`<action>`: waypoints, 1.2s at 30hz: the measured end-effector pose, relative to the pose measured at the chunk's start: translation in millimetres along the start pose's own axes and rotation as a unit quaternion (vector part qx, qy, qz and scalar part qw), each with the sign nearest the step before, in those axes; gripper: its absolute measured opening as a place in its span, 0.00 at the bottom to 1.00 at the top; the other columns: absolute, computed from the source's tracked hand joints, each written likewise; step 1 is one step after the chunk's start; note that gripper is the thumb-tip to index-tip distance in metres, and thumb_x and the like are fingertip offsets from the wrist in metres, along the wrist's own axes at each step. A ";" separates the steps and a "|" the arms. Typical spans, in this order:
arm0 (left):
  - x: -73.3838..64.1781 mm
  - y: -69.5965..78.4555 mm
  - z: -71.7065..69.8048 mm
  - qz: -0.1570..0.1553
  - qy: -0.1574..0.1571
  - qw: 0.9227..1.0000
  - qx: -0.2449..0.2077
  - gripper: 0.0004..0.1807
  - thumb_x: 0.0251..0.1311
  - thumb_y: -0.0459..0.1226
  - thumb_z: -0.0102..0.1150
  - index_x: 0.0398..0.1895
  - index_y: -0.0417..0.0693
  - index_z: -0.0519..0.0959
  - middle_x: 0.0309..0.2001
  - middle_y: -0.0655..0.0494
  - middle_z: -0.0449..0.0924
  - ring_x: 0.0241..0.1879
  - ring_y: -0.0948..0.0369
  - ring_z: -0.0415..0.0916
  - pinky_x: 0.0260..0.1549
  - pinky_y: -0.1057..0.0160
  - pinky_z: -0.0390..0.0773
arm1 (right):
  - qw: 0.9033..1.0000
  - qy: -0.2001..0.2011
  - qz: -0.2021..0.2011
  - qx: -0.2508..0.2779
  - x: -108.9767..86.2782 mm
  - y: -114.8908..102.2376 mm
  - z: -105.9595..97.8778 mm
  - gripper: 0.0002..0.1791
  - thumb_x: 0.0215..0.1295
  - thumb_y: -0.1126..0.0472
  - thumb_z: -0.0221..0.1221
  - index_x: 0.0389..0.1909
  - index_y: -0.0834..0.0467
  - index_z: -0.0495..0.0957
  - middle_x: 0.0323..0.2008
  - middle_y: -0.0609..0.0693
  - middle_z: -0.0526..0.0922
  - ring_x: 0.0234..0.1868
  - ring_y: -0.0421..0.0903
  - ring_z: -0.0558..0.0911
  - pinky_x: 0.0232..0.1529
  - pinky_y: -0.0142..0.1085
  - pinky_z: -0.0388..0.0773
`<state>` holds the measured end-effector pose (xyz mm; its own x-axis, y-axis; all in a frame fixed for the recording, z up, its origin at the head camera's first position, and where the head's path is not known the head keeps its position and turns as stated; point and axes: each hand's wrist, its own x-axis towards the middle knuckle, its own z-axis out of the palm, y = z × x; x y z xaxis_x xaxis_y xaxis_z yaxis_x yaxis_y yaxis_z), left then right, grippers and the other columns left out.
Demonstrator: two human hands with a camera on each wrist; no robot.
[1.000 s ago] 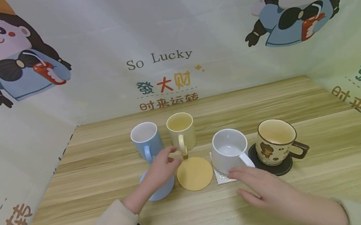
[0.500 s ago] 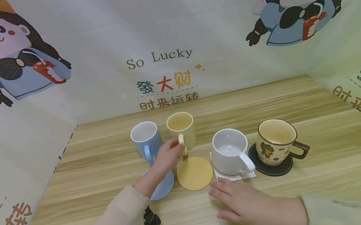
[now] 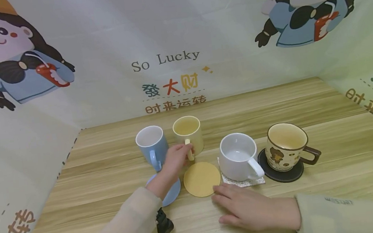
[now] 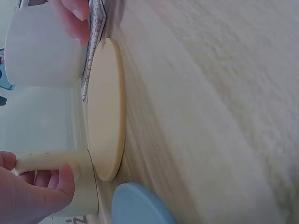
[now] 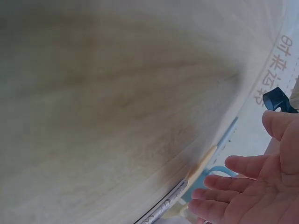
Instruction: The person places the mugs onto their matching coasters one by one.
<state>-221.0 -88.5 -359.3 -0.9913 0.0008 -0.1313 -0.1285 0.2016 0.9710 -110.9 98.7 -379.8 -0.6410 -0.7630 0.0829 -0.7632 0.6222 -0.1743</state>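
Note:
My left hand [image 3: 174, 160] holds the handle of the pale yellow mug [image 3: 197, 142], which stands upright behind the round yellow coaster [image 3: 202, 180]. In the left wrist view, fingers pass through the mug's handle [image 4: 49, 161], and the mug's base appears to be on the table. My right hand [image 3: 244, 207] lies low over the table with relaxed fingers and holds nothing. Its fingertips are near the right front edge of the yellow coaster. To the left of the yellow mug stands a blue mug [image 3: 151, 146], and a blue coaster [image 3: 173, 194] is partly hidden under my left forearm.
A white mug [image 3: 235, 162] stands on a square patterned coaster [image 3: 246, 182] right of the yellow one. Further right, a cream mug with a bear print [image 3: 280, 154] stands on a black coaster [image 3: 287, 177]. Printed cloth [image 3: 102, 34] encloses the wooden table [image 3: 108, 151].
My left hand has moved right from near the blue mug and taken the yellow mug's handle. My right hand has moved left and down, away from the white mug.

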 end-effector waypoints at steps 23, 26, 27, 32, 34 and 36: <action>6.1 -1.7 9.8 -0.042 0.006 0.996 -0.083 0.15 0.64 0.39 0.41 0.25 0.39 0.72 0.20 0.57 0.71 0.20 0.66 0.69 0.18 0.71 0.72 | 0.999 -0.033 0.011 0.004 6.0 3.4 -1.5 0.33 0.65 0.43 0.49 0.60 0.66 0.66 0.62 0.61 0.65 0.62 0.55 0.66 0.62 0.46 0.64; 5.1 -1.3 10.4 -0.041 0.011 0.996 -0.079 0.15 0.64 0.39 0.41 0.25 0.39 0.72 0.19 0.58 0.71 0.20 0.66 0.69 0.18 0.72 0.72 | 0.999 -0.035 0.014 0.005 6.7 3.4 -1.2 0.33 0.64 0.43 0.49 0.60 0.66 0.66 0.62 0.61 0.65 0.62 0.55 0.66 0.62 0.46 0.64; 5.1 -1.2 10.7 -0.041 0.013 0.996 -0.077 0.15 0.64 0.39 0.41 0.26 0.39 0.72 0.19 0.58 0.71 0.20 0.66 0.69 0.18 0.72 0.72 | 0.999 -0.036 0.014 0.004 6.9 3.4 -1.0 0.33 0.64 0.43 0.49 0.60 0.66 0.66 0.62 0.61 0.65 0.62 0.55 0.66 0.61 0.46 0.64; 5.5 -1.4 12.5 -0.044 0.019 0.996 -0.074 0.15 0.64 0.39 0.41 0.27 0.39 0.73 0.19 0.58 0.71 0.19 0.66 0.69 0.18 0.72 0.72 | 0.999 -0.039 0.013 -0.003 7.5 3.8 0.5 0.33 0.63 0.44 0.50 0.59 0.66 0.67 0.62 0.61 0.65 0.62 0.55 0.67 0.61 0.45 0.65; 4.9 -1.2 13.2 -0.044 0.023 0.996 -0.074 0.15 0.64 0.39 0.40 0.27 0.38 0.73 0.18 0.58 0.71 0.19 0.66 0.69 0.17 0.72 0.72 | 0.999 -0.039 0.013 -0.005 7.6 4.0 1.1 0.33 0.63 0.44 0.51 0.59 0.66 0.67 0.62 0.61 0.65 0.62 0.55 0.67 0.61 0.45 0.65; 4.5 -1.0 13.8 -0.042 0.028 0.996 -0.074 0.16 0.65 0.40 0.40 0.27 0.38 0.73 0.18 0.58 0.71 0.19 0.66 0.69 0.17 0.72 0.72 | 0.999 -0.039 0.013 -0.005 7.6 4.2 1.4 0.33 0.63 0.44 0.51 0.59 0.66 0.67 0.62 0.61 0.66 0.62 0.55 0.67 0.60 0.45 0.65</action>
<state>-225.0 -75.1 -363.7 -0.9765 -0.0645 -0.2055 -0.2089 0.0519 0.9766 -118.8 95.2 -381.3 -0.6534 -0.7571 0.0015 -0.7468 0.6441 -0.1657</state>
